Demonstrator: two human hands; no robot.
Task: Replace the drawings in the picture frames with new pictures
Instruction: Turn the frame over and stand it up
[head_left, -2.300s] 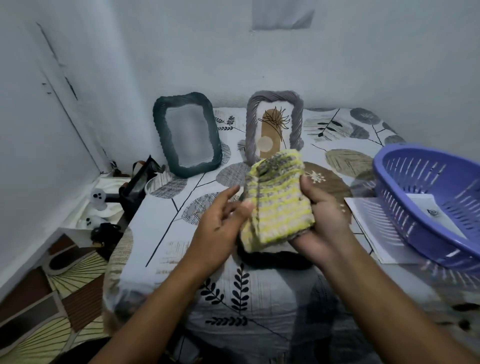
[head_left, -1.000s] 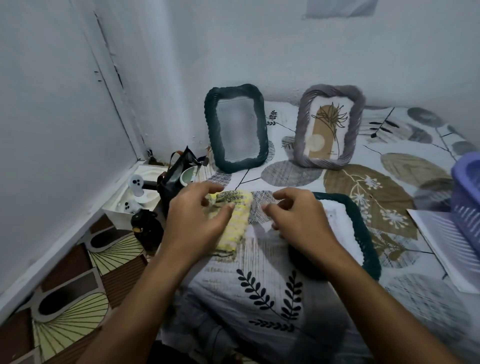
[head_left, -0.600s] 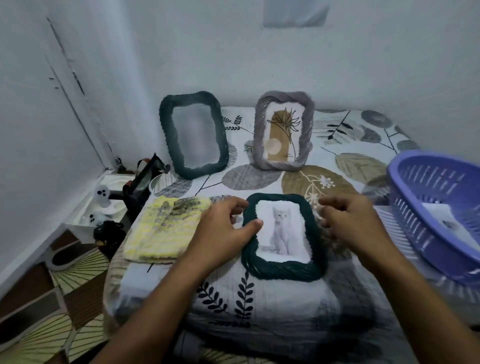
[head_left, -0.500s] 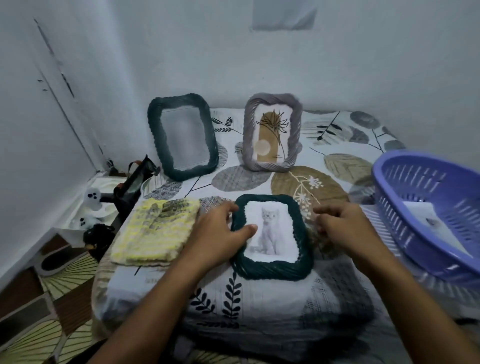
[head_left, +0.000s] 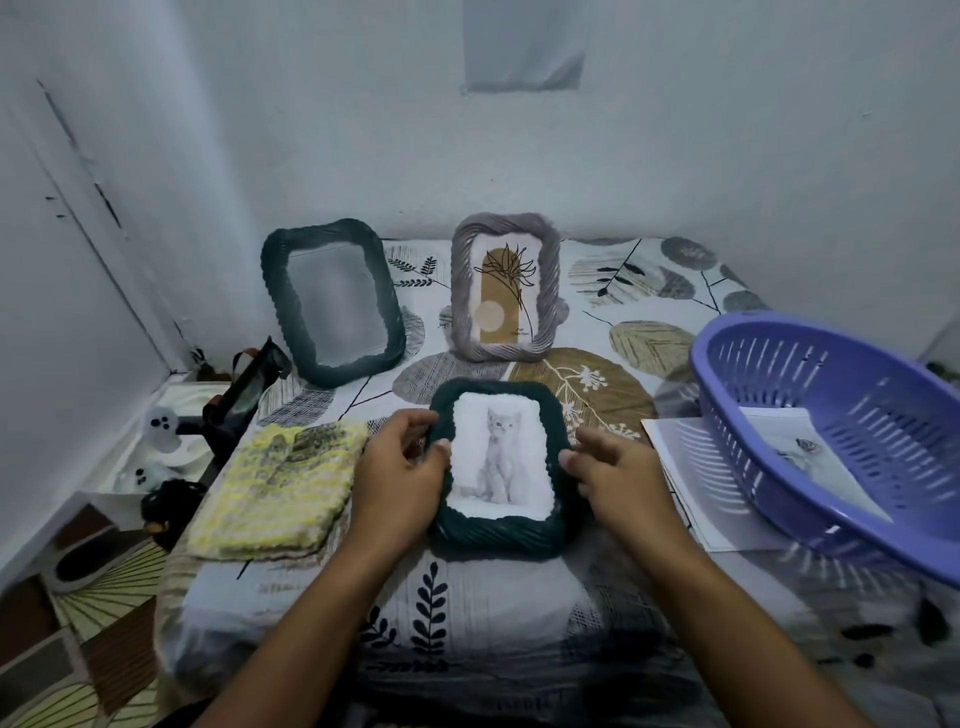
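left hand (head_left: 402, 475) pinches the dark green frame (head_left: 498, 535) at its 9 o'clock edge, right hand (head_left: 615, 470) loose, touching 3 o'clock — advise lifting level, both sides gripped.

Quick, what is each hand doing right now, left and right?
Left hand: grips the left edge of the dark green frame with the cat picture.
Right hand: open, fingertips at the frame's right edge; contact cannot be told.

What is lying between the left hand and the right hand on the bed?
In the head view, the dark green frame with the cat picture lies flat between the left hand and the right hand.
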